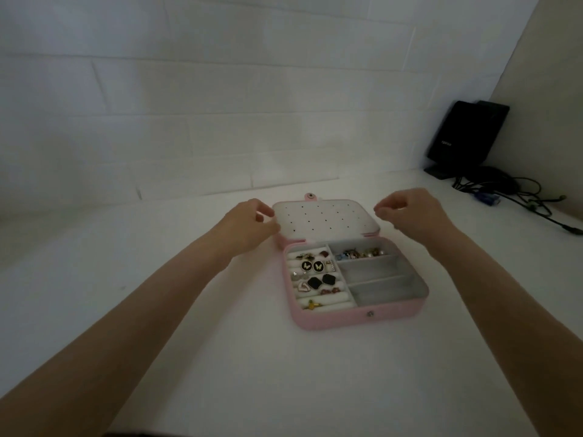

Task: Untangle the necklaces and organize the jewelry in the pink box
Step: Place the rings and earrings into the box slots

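Centrally, pink box (347,316): sits open on the white tabletop (220,357), base nearer the person, lid (325,219) laid back toward the wall.
Lid: pale inner panel dotted with small dark holes; a pink snap tab (310,196) sticks out at its far edge.
Base, left half: padded white rolls holding jewelry (315,274), including two round black pieces with white butterfly shapes, two black diamond-shaped pieces, a white-and-red heart piece, small red flower shapes and a yellow piece in the nearest row.
Base, right half: three grey compartments; the far one holds a cluster of small earrings (362,253), some pearl-like, some coloured; the middle and near ones show only grey lining.
Front wall: one metal snap stud (369,314).
Left hand (252,223): at the lid's left edge, fingers curled, thumb and fingertips at the rim; dim light, so contact with the lid looks likely but is not certain.
Right hand (413,214): held above the tabletop just right of the lid's right corner, fingers curled with thumb and forefinger tips brought together; whether they pinch a fine chain or nothing, I cannot tell.
Necklaces: none can be made out at this resolution.
Forearms: both bare, reaching in from the lower corners.
Surroundings: white block wall behind; a black device (463,134) on a stand at far right, dark cables (517,192) trailing from it across the tabletop.
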`<state>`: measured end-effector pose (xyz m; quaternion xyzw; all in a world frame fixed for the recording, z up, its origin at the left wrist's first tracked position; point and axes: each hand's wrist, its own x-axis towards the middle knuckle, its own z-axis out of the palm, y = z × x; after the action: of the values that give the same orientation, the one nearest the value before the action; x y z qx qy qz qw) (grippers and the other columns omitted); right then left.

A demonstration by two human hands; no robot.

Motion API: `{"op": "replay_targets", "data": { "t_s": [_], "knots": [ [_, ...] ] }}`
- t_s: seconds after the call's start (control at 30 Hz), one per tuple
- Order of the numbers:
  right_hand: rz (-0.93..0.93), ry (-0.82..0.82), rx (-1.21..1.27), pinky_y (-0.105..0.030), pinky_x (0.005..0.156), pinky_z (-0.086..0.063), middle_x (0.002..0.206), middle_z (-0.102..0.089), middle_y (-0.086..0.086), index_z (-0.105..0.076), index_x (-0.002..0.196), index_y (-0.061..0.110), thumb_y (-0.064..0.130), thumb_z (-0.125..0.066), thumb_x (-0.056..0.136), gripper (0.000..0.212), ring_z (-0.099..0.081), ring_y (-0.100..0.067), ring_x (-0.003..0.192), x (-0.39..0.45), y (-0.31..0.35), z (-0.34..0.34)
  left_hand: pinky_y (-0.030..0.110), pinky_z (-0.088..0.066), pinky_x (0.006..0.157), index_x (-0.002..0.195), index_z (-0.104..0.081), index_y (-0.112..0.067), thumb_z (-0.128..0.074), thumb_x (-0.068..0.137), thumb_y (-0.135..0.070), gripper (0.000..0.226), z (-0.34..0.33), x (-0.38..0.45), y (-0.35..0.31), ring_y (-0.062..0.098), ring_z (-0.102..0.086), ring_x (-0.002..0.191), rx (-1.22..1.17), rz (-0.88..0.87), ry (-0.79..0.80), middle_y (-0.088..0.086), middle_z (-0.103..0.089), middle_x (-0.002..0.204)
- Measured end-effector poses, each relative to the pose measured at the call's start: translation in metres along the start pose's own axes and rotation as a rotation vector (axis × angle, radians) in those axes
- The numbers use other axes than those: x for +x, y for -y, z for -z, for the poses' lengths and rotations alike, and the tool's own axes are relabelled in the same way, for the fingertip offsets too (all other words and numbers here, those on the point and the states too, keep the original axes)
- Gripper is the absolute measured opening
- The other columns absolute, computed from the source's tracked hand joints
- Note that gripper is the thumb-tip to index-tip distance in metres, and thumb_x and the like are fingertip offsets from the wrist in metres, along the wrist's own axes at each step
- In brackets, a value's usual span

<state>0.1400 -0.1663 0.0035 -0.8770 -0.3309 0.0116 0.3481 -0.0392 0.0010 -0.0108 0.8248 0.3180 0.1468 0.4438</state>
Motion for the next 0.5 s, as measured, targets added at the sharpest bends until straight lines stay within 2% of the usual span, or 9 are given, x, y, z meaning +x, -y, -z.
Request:
{"op": "replay_targets", "data": {
  "t_s": [0.1, 0.13, 0.27, 0.37, 0.5],
  "knots": [
    [-0.138, 0.096, 0.126, -0.035, 0.087, -0.048, 0.106, -0.066, -0.013, -0.067, 0.097, 0.01, 0.014, -0.063, 0.086, 0.012, -0.058, -0.021, 0.091, -0.005, -0.015, -0.008, 0.026, -0.05, 0.08, 0.116, -0.053, -0.008, -0.058, 0.088, -0.009, 0.028, -0.005, -0.003, 0.001, 0.018, -0.057, 0.083, -0.232, 0.108, 0.042, 0.01, -0.059, 0.1],
    [-0.166, 0.126, 0.188, -0.037, 0.089, -0.048, 0.106, -0.065, -0.013, -0.065, 0.097, 0.011, 0.016, -0.065, 0.085, 0.013, -0.059, -0.023, 0.094, -0.007, -0.016, -0.01, 0.026, -0.05, 0.081, 0.116, -0.053, -0.007, -0.058, 0.088, -0.005, 0.029, -0.007, -0.003, 0.001, 0.018, -0.058, 0.081, -0.275, 0.124, 0.043, 0.01, -0.06, 0.097],
    [-0.227, 0.123, 0.31, -0.037, 0.089, -0.05, 0.103, -0.065, -0.012, -0.062, 0.099, 0.009, 0.015, -0.072, 0.08, 0.023, -0.061, -0.025, 0.095, -0.006, -0.016, -0.013, 0.032, -0.051, 0.084, 0.121, -0.048, -0.003, -0.057, 0.084, 0.005, 0.039, -0.01, 0.002, 0.003, 0.02, -0.058, 0.077, -0.345, 0.154, -0.008, 0.008, -0.062, 0.091],
    [-0.25, 0.115, 0.378, -0.04, 0.089, -0.051, 0.103, -0.065, -0.016, -0.057, 0.109, 0.009, 0.007, -0.075, 0.076, 0.038, -0.063, -0.028, 0.095, -0.003, -0.012, -0.011, 0.023, -0.053, 0.069, 0.126, -0.043, -0.001, -0.058, 0.085, 0.005, 0.044, -0.009, 0.008, 0.0, 0.016, -0.059, 0.075, -0.444, 0.17, -0.03, 0.006, -0.06, 0.09],
    [-0.218, 0.131, 0.579, -0.029, 0.073, -0.053, 0.111, -0.056, -0.018, -0.046, 0.129, 0.003, -0.011, -0.068, 0.075, 0.06, -0.06, -0.028, 0.093, -0.002, -0.007, -0.01, 0.02, -0.055, 0.065, 0.135, -0.039, -0.001, -0.061, 0.084, 0.005, 0.056, -0.003, 0.018, -0.008, 0.016, -0.059, 0.082, -0.45, 0.061, -0.066, 0.003, -0.055, 0.097]
  ]
}}
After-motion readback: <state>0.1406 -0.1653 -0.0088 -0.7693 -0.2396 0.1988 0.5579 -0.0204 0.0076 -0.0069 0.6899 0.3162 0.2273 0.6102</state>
